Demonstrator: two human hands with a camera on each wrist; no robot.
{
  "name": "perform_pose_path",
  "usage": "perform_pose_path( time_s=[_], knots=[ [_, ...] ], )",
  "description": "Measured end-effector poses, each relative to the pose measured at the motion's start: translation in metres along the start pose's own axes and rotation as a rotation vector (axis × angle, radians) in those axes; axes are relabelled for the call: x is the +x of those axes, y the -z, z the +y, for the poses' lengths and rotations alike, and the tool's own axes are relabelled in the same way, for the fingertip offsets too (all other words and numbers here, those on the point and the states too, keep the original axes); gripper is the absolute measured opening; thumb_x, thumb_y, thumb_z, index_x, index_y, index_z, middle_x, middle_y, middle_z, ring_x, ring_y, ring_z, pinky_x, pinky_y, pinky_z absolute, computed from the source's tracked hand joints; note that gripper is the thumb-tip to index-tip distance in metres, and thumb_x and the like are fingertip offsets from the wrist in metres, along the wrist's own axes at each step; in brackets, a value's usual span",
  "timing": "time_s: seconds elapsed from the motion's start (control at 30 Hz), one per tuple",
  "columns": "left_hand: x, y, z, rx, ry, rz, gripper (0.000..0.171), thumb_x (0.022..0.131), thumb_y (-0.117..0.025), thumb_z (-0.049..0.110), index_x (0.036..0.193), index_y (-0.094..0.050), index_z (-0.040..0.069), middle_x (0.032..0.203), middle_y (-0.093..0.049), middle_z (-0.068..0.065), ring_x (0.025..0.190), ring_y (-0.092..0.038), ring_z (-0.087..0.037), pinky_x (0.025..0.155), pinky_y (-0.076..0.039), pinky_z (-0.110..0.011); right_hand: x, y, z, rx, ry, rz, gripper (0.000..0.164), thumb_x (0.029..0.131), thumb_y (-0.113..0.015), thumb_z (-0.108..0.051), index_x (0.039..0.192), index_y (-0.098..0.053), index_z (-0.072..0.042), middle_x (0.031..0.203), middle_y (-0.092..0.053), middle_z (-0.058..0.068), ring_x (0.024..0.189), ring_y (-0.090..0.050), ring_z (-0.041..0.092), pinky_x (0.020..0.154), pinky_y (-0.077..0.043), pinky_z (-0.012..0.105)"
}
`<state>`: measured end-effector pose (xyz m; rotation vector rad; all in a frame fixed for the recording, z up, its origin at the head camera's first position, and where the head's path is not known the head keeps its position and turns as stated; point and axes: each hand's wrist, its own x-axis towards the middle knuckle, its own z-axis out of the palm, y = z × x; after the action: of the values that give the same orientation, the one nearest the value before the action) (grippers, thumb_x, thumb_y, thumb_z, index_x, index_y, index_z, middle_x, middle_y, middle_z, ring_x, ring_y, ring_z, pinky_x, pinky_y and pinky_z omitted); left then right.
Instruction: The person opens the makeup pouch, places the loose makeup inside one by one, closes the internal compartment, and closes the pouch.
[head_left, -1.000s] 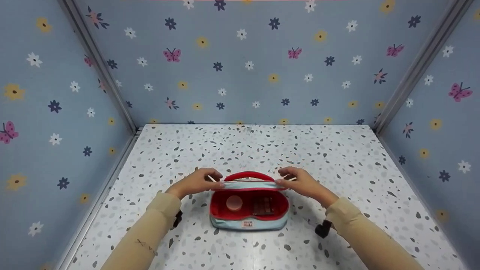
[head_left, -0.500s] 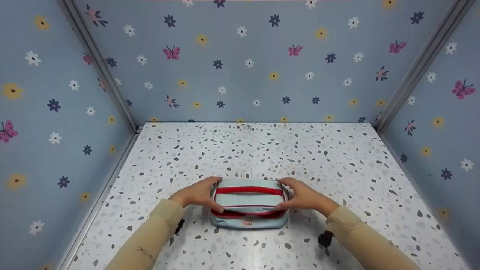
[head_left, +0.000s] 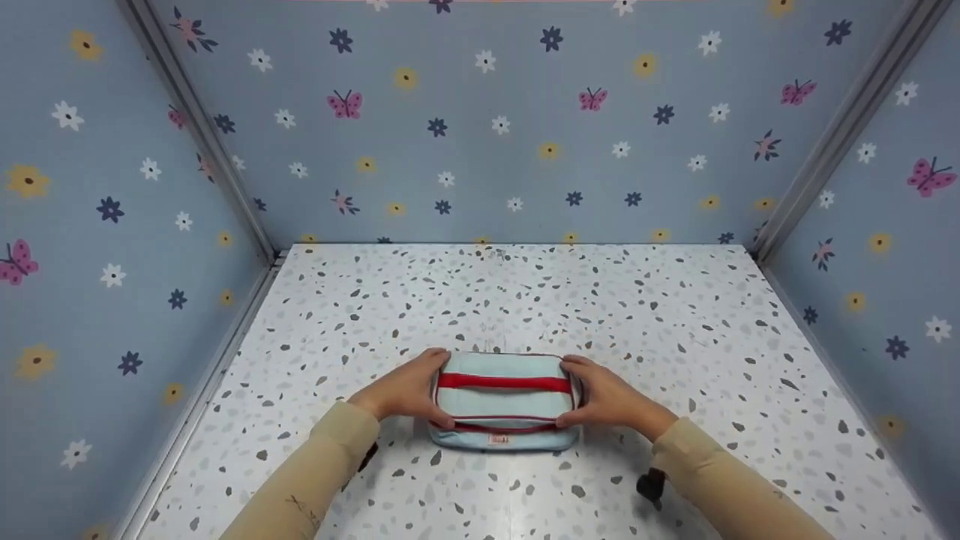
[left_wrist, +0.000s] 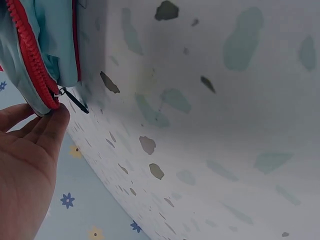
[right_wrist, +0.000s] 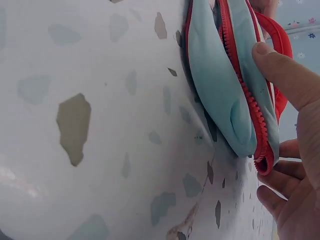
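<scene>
A light blue zip pouch point(head_left: 504, 405) with a red carrying handle point(head_left: 502, 382) sits on the speckled table, its lid lowered over the opening. My left hand point(head_left: 411, 388) grips the lid at its left end, and my right hand point(head_left: 609, 393) holds the right end, thumbs toward the front. In the left wrist view, a dark zip pull point(left_wrist: 76, 101) hangs at the corner of the red zipper point(left_wrist: 31, 47), near my fingertips. From the right wrist, the red teeth appear parted, with my thumb lying on the lid and my fingers at its corner. The pouch's contents are hidden.
The white speckled table point(head_left: 510, 300) extends around the pouch. Blue flowered panels point(head_left: 480, 97) rise behind and on both sides, joined by metal posts. A small black device point(head_left: 650, 485) sits by the right sleeve.
The raised lid has come down toward me over the red interior, hiding the round pale item and the small case inside. Both hands have moved with it, now around its ends.
</scene>
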<state>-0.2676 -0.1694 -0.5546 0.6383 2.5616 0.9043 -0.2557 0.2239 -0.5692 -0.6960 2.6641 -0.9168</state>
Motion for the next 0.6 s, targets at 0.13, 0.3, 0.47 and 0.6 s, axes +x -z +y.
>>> perform_pose_path(
  time_s=[0.13,0.3,0.47,0.6],
  knots=[
    [0.008,-0.001,0.003,0.001,0.006,0.007,0.129,0.070,-0.102,0.040,0.169,-0.031,-0.001,0.174,-0.036,-0.016,0.160,-0.039,-0.034,0.133,-0.032,-0.049,0.003,0.003,0.007,0.019,-0.014,0.006,0.109,0.078,-0.098,-0.043,0.159,-0.045,0.008,0.169,-0.039,0.030,0.158,-0.038,0.050,0.130,-0.031,0.062],
    [0.018,-0.002,0.007,-0.009,0.010,0.008,0.129,0.070,-0.102,0.039,0.169,-0.029,0.000,0.174,-0.034,-0.017,0.160,-0.038,-0.033,0.134,-0.030,-0.048,0.010,0.011,0.017,0.069,-0.065,0.008,0.109,0.079,-0.098,-0.041,0.162,-0.043,0.005,0.170,-0.039,0.030,0.159,-0.034,0.051,0.131,-0.028,0.065],
    [0.025,-0.002,0.013,-0.008,0.036,-0.002,0.130,0.070,-0.103,0.042,0.171,-0.029,0.005,0.177,-0.027,-0.017,0.162,-0.033,-0.033,0.132,-0.033,-0.051,0.017,0.020,0.022,0.187,-0.143,0.010,0.102,0.084,-0.093,-0.043,0.164,-0.043,-0.001,0.168,-0.045,0.025,0.155,-0.041,0.051,0.128,-0.034,0.065],
    [0.029,-0.004,0.021,0.031,0.039,-0.009,0.127,0.072,-0.099,0.054,0.171,-0.032,0.013,0.181,-0.021,-0.014,0.165,-0.027,-0.034,0.131,-0.033,-0.055,0.025,0.027,0.021,0.238,-0.182,0.029,0.094,0.091,-0.086,-0.046,0.163,-0.045,-0.002,0.162,-0.052,0.025,0.147,-0.051,0.050,0.124,-0.042,0.063]
  ],
)
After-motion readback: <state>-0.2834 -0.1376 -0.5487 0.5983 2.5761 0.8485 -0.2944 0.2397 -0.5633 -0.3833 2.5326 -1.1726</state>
